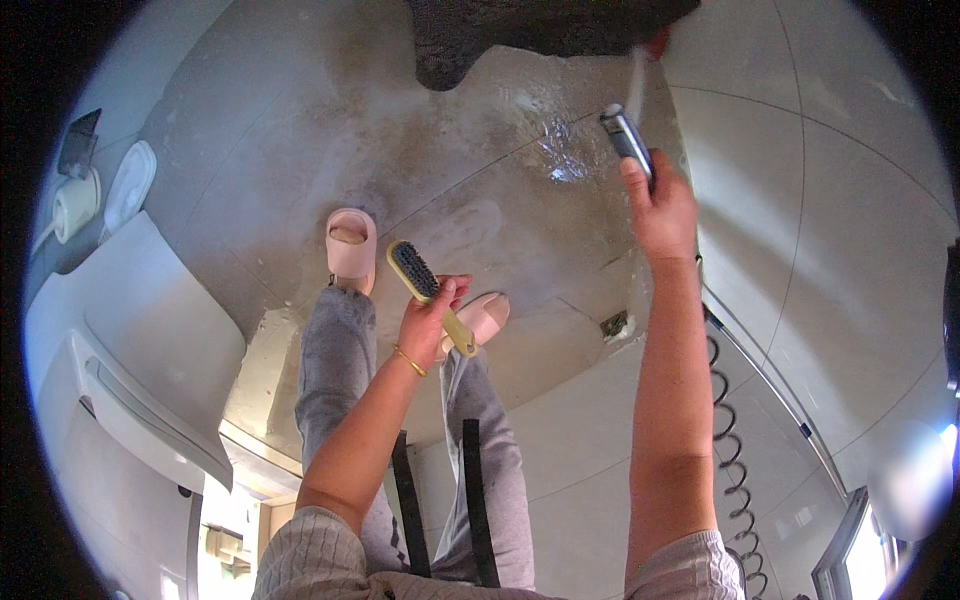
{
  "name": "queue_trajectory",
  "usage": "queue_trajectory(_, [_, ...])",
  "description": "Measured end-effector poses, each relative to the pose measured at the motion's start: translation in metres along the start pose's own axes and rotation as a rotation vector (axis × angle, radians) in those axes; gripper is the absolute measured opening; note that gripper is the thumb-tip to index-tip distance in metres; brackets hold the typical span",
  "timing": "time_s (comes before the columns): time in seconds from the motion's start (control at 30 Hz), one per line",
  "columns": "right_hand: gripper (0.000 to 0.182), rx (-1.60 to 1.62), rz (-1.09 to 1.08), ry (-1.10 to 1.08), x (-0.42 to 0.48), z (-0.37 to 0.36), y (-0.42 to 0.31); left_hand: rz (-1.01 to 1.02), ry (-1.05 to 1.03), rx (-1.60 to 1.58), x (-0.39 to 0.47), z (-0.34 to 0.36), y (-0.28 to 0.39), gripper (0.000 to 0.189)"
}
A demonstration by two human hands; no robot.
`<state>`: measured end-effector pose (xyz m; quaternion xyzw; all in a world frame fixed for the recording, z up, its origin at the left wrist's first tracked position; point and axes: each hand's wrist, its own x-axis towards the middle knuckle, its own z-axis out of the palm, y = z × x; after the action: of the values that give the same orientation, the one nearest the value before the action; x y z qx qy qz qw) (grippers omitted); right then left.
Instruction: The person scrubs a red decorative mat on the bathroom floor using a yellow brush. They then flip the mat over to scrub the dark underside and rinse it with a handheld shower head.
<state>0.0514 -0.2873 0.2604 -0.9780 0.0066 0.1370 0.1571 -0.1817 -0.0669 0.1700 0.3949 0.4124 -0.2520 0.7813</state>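
My left hand [429,321] grips a yellow-handled scrub brush [413,270], its dark bristles facing up, above the floor between my feet. With my arm stretched forward, my right hand [663,208] is closed on a handheld sprayer [626,137] near the right wall. Water from it splashes on the wet tiled floor [457,217]. At the top, a dark textured mat or cloth [480,37] hangs or lies over the far floor; which of these I cannot tell. Beside its right end is a small red thing, partly hidden.
Pink slippers [351,251] are on my feet. A floor drain [615,325] lies near the right wall. Down that side run a coiled hose [724,405] and a thin metal pole [765,375]. A white fixture [150,300] stands left, with a toilet brush holder [77,206] behind it.
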Motion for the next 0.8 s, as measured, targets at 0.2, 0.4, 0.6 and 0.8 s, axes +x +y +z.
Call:
queue_trajectory(0.2, [0.050,-0.072,-0.203,-0.028,-0.010,-0.004,-0.017,-0.001,-0.001,0.008,-0.001,-0.003,0.001,0.026])
queue_trajectory(0.4, [0.051,0.037,-0.308,-0.015,-0.013,-0.003,-0.060,-0.006,0.010,-0.040,0.001,-0.002,0.002,0.025])
queue_trajectory(0.6, [0.053,0.182,-0.125,0.122,0.014,-0.015,-0.012,0.000,-0.004,-0.069,-0.002,0.003,0.007,0.025])
queue_trajectory(0.8, [0.050,0.962,0.040,0.112,0.056,-0.054,-0.009,-0.006,-0.003,-0.055,-0.002,0.000,0.010,0.028])
